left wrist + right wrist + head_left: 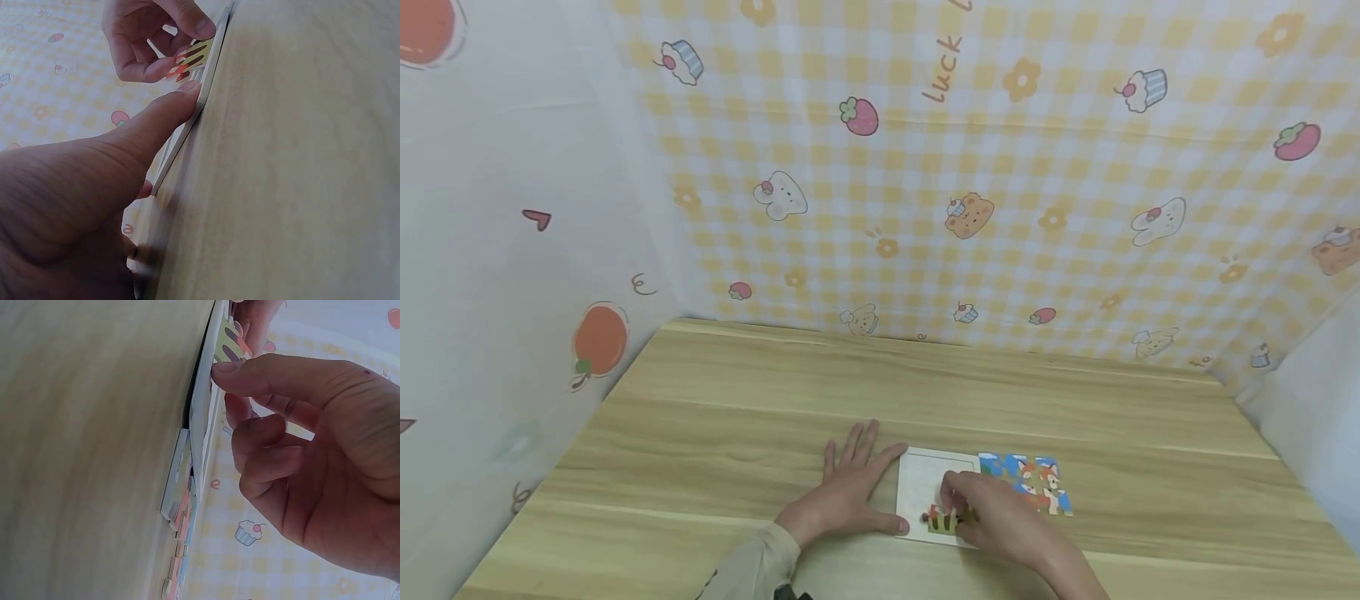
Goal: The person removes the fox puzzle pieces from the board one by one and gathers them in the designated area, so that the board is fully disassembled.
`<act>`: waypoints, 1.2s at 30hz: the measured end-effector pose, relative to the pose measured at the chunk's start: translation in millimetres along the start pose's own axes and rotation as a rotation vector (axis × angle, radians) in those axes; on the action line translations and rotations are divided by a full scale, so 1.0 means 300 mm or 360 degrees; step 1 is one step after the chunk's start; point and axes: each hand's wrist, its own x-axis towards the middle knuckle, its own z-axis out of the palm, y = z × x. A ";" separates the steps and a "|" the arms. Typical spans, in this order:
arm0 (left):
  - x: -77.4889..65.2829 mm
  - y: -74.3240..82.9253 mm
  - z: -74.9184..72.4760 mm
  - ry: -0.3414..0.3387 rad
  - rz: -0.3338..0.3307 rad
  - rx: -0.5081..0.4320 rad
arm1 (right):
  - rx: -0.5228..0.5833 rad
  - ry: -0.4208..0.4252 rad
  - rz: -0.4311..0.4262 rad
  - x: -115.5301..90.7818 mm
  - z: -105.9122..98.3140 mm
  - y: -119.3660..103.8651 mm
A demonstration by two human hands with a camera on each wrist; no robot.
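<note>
A white square puzzle tray (917, 477) lies near the front of the table. My left hand (841, 502) is spread at its left side, with the thumb on the lower left corner and the index fingertip at the upper left one. Over the tray's lower part, my right hand (1003, 515) pinches a green jigsaw piece (938, 522) with dark and orange markings. In the left wrist view this piece (199, 55) stands tilted above the tray surface, between thumb and fingers. The right hand covers part of the piece and the tray's lower right.
Against the tray's right side lie several joined or closely placed jigsaw pieces (1051, 485) with orange foxes on blue, partly behind the right hand. Wooden tabletop (760, 392) surrounds them. A yellow checked cloth (910, 275) hangs along the back, with white cloth (512, 292) at the left.
</note>
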 end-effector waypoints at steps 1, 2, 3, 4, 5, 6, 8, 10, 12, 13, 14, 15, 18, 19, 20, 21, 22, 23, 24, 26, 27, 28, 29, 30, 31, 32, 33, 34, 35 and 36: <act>0.001 0.000 0.001 -0.0002 -0.0001 -0.0003 | -0.0006 0.0001 0.0004 0.000 0.000 0.000; 0.001 0.000 0.001 -0.0004 -0.0002 -0.0003 | -0.0013 0.0001 0.0009 -0.001 0.000 0.001; 0.002 0.000 0.001 -0.0005 -0.0003 -0.0003 | -0.0019 0.0001 0.0009 -0.001 -0.001 0.001; 0.003 0.001 0.002 -0.0007 -0.0003 -0.0002 | -0.0024 0.0001 0.0009 -0.002 -0.001 0.002; 0.003 0.001 0.002 -0.0008 -0.0003 -0.0001 | -0.0028 0.0000 0.0011 -0.002 -0.001 0.002; 0.004 0.002 0.002 -0.0009 -0.0003 -0.0001 | -0.0030 0.0000 0.0014 -0.003 -0.001 0.003; 0.005 0.004 0.003 -0.0011 -0.0003 -0.0004 | -0.0034 0.0001 0.0020 -0.004 -0.001 0.004; 0.007 0.006 0.003 -0.0012 -0.0002 0.0002 | -0.0045 0.0011 0.0028 -0.005 -0.001 0.005; 0.009 0.009 0.004 -0.0013 -0.0001 0.0008 | -0.0070 0.0025 0.0035 -0.007 -0.001 0.006; 0.010 0.010 0.005 -0.0013 0.0000 0.0012 | -0.0082 0.0032 0.0041 -0.008 -0.001 0.007; 0.011 0.012 0.005 -0.0013 0.0001 0.0018 | -0.0093 0.0040 0.0045 -0.009 -0.001 0.008; 0.012 0.013 0.006 -0.0013 0.0001 0.0023 | -0.0100 0.0047 0.0047 -0.010 -0.002 0.008; 0.013 0.016 0.006 -0.0014 -0.0003 0.0023 | -0.0072 0.0054 0.0054 -0.015 -0.005 0.010; 0.012 0.017 0.006 -0.0016 -0.0005 0.0019 | -0.0055 0.0061 0.0052 -0.018 -0.007 0.011; 0.012 0.017 0.006 -0.0015 -0.0006 0.0018 | -0.0046 0.0069 0.0051 -0.020 -0.009 0.011; 0.011 0.016 0.006 -0.0012 -0.0005 0.0018 | -0.0034 0.0077 0.0058 -0.022 -0.011 0.013; 0.010 0.015 0.006 -0.0013 -0.0003 0.0014 | 0.0005 0.0076 0.0059 -0.025 -0.016 0.014; 0.009 0.013 0.005 -0.0012 -0.0001 0.0010 | 0.0031 0.0084 0.0047 -0.028 -0.021 0.017; 0.008 0.011 0.005 -0.0009 0.0001 0.0005 | 0.0038 0.0100 0.0046 -0.031 -0.026 0.021; 0.005 0.007 0.003 -0.0001 0.0007 0.0001 | 0.0060 0.0122 0.0056 -0.039 -0.038 0.031; 0.003 0.005 0.002 -0.0001 0.0008 -0.0006 | 0.0084 0.0132 0.0044 -0.044 -0.045 0.039; 0.002 0.003 0.001 0.0000 0.0007 -0.0010 | 0.0094 0.0144 0.0027 -0.051 -0.052 0.045; 0.001 0.002 0.001 0.0001 0.0006 -0.0011 | 0.0065 0.0179 0.0005 -0.057 -0.057 0.054; 0.001 0.001 0.000 0.0001 0.0006 -0.0012 | 0.0051 0.0211 -0.0014 -0.063 -0.062 0.061; 0.000 0.000 0.000 -0.0002 0.0005 -0.0014 | 0.0053 0.0232 -0.0042 -0.071 -0.068 0.069; 0.000 0.000 -0.001 -0.0001 0.0006 -0.0013 | 0.0050 0.0256 -0.0075 -0.079 -0.074 0.076; 0.000 -0.001 -0.001 -0.0002 0.0006 -0.0016 | 0.0040 0.0279 -0.0101 -0.087 -0.080 0.084; 0.000 -0.001 0.000 -0.0002 0.0006 -0.0017 | 0.0026 0.0298 -0.0109 -0.097 -0.087 0.091; 0.000 -0.001 0.000 -0.0002 0.0008 -0.0018 | 0.0024 0.0314 -0.0110 -0.107 -0.094 0.099; 0.000 0.000 0.000 -0.0002 0.0010 -0.0020 | 0.0029 0.0313 -0.0107 -0.118 -0.101 0.107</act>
